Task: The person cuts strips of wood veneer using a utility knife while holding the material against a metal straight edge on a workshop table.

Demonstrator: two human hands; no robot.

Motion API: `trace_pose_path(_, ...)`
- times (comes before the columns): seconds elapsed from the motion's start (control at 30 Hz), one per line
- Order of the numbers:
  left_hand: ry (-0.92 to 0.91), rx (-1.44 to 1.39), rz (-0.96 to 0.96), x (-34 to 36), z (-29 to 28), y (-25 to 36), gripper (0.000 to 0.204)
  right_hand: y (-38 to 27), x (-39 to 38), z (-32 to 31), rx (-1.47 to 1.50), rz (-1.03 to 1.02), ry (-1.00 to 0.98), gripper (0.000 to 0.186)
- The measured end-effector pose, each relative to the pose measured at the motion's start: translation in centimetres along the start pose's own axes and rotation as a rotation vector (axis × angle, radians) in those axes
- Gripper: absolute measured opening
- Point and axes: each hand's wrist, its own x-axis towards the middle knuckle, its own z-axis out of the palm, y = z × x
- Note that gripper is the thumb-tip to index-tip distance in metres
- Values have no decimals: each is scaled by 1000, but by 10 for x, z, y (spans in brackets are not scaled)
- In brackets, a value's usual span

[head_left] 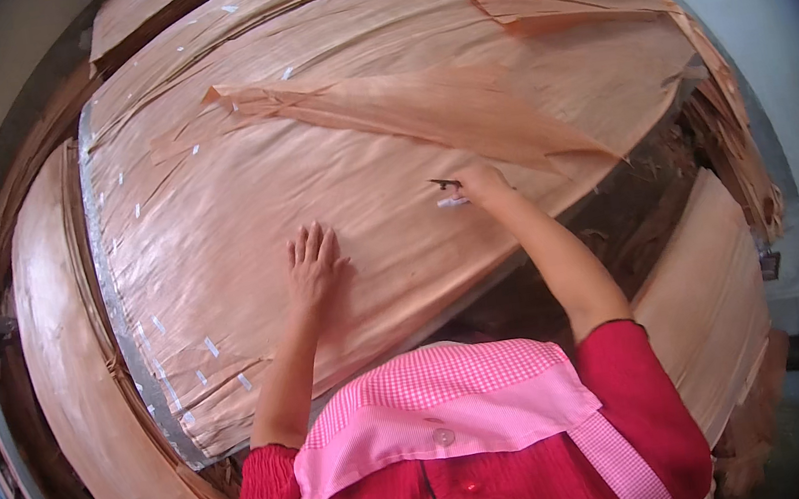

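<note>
A wide sheet of pinkish-brown wood veneer [388,241] lies on top of a stack in front of me. My left hand [315,258] rests flat on it, palm down, with the fingers stretched and slightly spread. To the right, my right hand [479,185] is closed around a small dark pointed tool [443,183]; its exact kind is too small to tell. Just below the tool, beside the fingers, is a small white strip [453,202]. Beyond the hands, a loose, torn veneer piece [441,108] lies across the sheet.
Another folded veneer flap [559,6] lies at the far right. Short white tape pieces [212,348] dot the sheet's left side. More veneer stacks stand at left [66,324] and right [710,309]. A grey strip [150,383] edges the sheet on the left. A pale wall [733,24] rises at right.
</note>
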Motion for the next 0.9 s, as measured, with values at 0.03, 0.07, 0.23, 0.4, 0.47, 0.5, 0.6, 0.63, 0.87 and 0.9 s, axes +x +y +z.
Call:
trace_pose_path(0.03,-7,-7,-11,1,4,-8,51,10,3,1,62,-50,177,18)
trace_pose_path(0.07,65,-21,9,-1,12,-14,49,23,3,-10,107,-107,336,23)
trace_pose_path(0.23,87,-20,78,112,-14,36,52,149,-6,-63,27,-36,460,41)
trace_pose_path(0.4,-54,76,168,239,29,35,54,190,-2,-58,50,-158,353,39)
trace_pose_path(0.47,-269,8,195,254,27,23,55,200,-1,-62,85,-232,413,36)
trace_pose_path(0.5,-217,47,258,248,32,17,52,198,2,-68,111,-277,445,34)
trace_pose_path(0.6,-43,108,413,230,37,18,39,192,5,-96,24,-293,423,30)
trace_pose_path(0.63,-33,115,406,229,36,19,36,195,4,-102,6,-297,429,30)
trace_pose_path(0.87,387,367,354,200,-13,3,8,165,-5,-174,-86,-330,493,30)
trace_pose_path(0.9,477,477,301,194,-28,-16,7,153,-4,-180,-110,-312,488,31)
